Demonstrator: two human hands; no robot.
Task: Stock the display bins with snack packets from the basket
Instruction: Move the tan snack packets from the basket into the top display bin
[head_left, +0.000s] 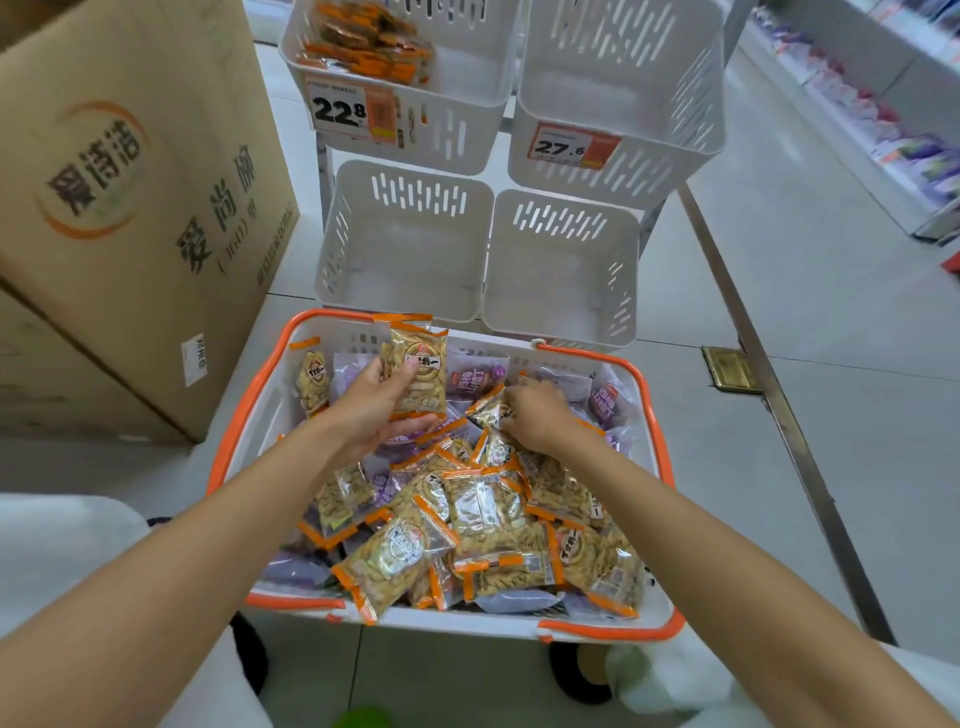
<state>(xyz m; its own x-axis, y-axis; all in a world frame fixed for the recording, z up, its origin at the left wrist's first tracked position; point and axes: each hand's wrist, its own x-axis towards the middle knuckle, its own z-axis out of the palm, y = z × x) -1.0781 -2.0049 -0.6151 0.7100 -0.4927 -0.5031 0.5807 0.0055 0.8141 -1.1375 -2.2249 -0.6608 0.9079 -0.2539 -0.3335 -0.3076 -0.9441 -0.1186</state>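
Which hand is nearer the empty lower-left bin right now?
Left. The left hand, gripping orange packets, is at the far rim of the basket, just below the lower-left bin. The right hand is farther right, pinching a loose packet in the pile.

Right hand (530, 415) fingertips half hidden among packets (483, 504); cardboard box (130, 182) cut by left edge; shelf goods (883, 119) blurred.
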